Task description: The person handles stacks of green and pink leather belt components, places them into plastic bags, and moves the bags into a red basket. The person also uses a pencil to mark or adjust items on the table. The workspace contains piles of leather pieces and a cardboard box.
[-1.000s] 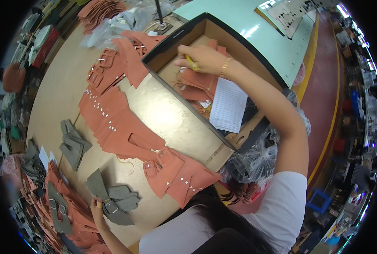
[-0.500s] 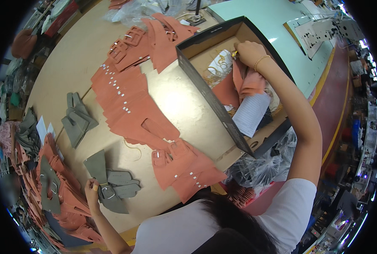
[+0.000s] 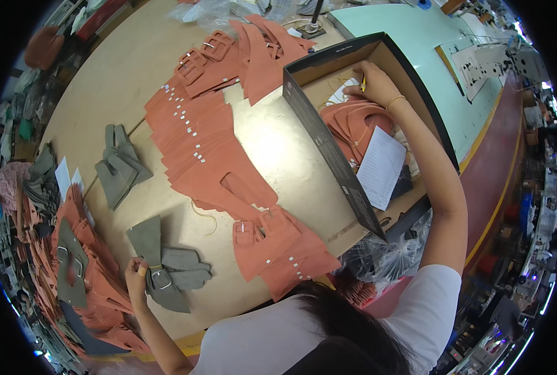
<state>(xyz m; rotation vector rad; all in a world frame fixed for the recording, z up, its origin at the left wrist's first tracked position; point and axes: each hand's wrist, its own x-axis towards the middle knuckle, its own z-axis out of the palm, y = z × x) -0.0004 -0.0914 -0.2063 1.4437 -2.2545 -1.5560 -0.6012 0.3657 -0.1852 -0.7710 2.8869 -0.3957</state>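
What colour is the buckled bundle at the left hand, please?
The buckled bundle is grey-green, clearest in the head view.

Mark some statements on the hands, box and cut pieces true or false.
The right hand holds a slim yellow object at the open black-and-brown cardboard box. True.

The left hand is at the box too. False: the left hand is beside a grey-green strap piece with a silver buckle.

The ruled white paper sheet lies outside the box. False: the sheet is inside.

Overlapping flat terracotta pieces fan across the tan tabletop. True.
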